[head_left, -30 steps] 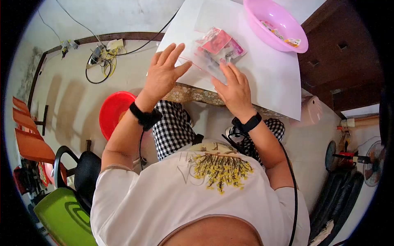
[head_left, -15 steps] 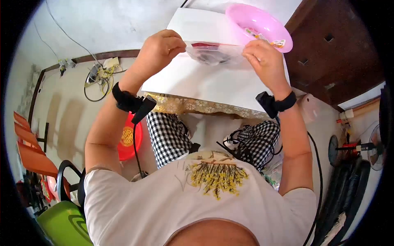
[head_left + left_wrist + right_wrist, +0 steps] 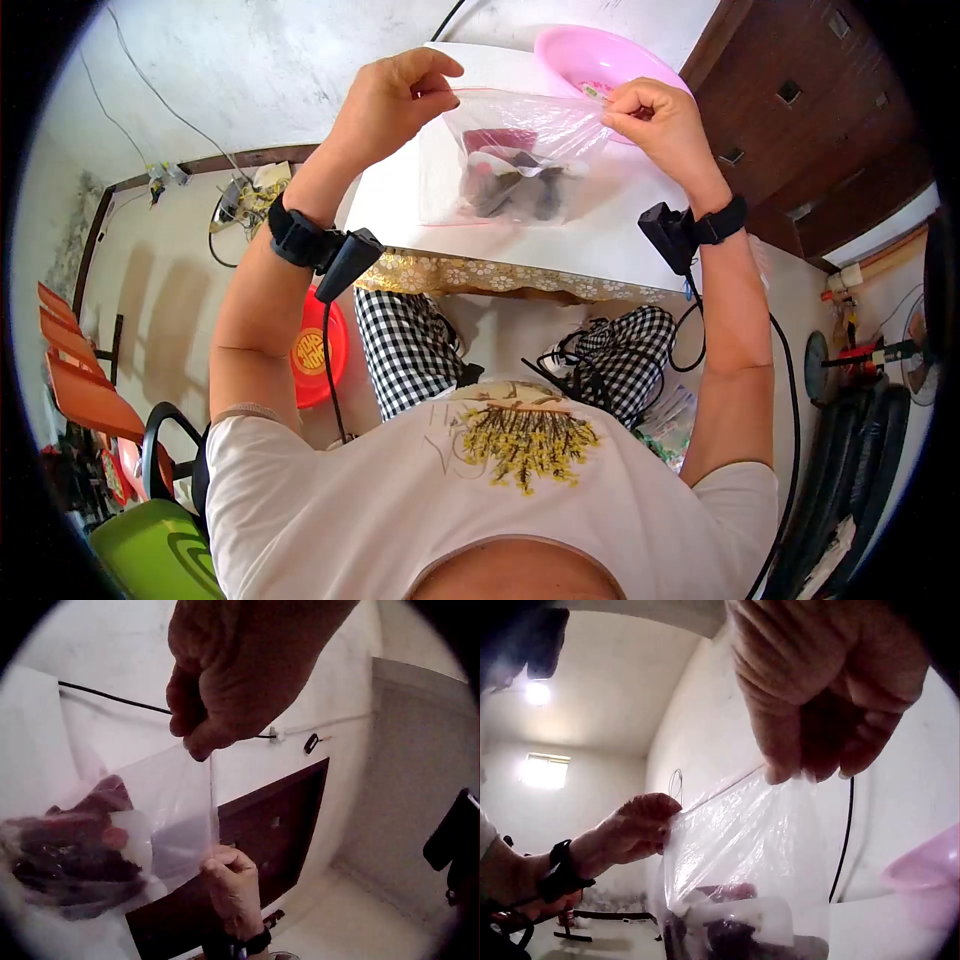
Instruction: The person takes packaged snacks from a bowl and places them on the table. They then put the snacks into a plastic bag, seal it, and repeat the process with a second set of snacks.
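Hanging at four o'clock from the left hand (image 3: 395,105) and eight o'clock from the right hand (image 3: 658,122), a clear plastic bag (image 3: 510,170) is pinched along its top edge by both, grips closed.

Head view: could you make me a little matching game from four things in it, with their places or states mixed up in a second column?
Column one:
1. clear bag
2. pink basin
3. red basin
4. left hand

Column two:
A. beside the left trouser leg
B. pinching an upper edge of plastic
C. at the far right of the white table
D. see-through, with its top edge raised

Right pairs: 1-D, 2-C, 3-A, 4-B.
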Tool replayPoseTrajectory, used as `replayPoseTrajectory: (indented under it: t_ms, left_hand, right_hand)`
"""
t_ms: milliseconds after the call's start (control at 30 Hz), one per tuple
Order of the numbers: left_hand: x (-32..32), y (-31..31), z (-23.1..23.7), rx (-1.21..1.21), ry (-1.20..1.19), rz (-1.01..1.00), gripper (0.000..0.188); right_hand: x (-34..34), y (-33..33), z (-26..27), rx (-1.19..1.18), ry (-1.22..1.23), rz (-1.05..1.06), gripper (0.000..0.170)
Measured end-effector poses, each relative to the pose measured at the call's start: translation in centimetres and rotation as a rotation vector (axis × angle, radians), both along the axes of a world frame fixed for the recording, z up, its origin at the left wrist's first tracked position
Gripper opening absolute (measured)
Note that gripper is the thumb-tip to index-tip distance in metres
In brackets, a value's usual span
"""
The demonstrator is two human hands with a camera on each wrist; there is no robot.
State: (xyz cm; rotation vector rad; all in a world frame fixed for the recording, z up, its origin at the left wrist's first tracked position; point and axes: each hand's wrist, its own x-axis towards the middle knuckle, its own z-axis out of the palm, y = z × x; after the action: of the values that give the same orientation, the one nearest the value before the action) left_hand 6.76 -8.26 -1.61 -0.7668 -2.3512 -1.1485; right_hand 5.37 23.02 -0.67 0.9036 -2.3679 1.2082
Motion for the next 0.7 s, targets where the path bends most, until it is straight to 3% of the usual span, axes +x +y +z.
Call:
replayPoseTrajectory:
  t_ms: [200, 300, 400, 500, 700]
  left_hand:
    - [-0.2, 0.3, -0.7, 0.170, -0.131, -0.173, 0.029]
    - [0.3, 0.8, -0.7, 0.294, -0.242, -0.243, 0.029]
    - [0.6, 1.5, -0.5, 0.294, -0.209, -0.223, 0.026]
    - [0.6, 1.6, -0.6, 0.326, -0.222, -0.233, 0.027]
    - [0.8, 1.2, -0.6, 0.337, -0.274, -0.291, 0.029]
  right_hand:
    - [-0.2, 0.5, -0.2, 0.041, -0.048, -0.044, 0.014]
    - [-0.7, 0.3, -0.4, 0.058, -0.081, 0.000, 0.024]
    - [1.0, -1.9, 0.7, 0.287, 0.322, -0.080, 0.036]
    - [1.1, -4.6, 0.3, 0.287, 0.456, -0.022, 0.044]
    - [0.4, -7.3, 0.1, 0.187, 0.111, 0.143, 0.021]
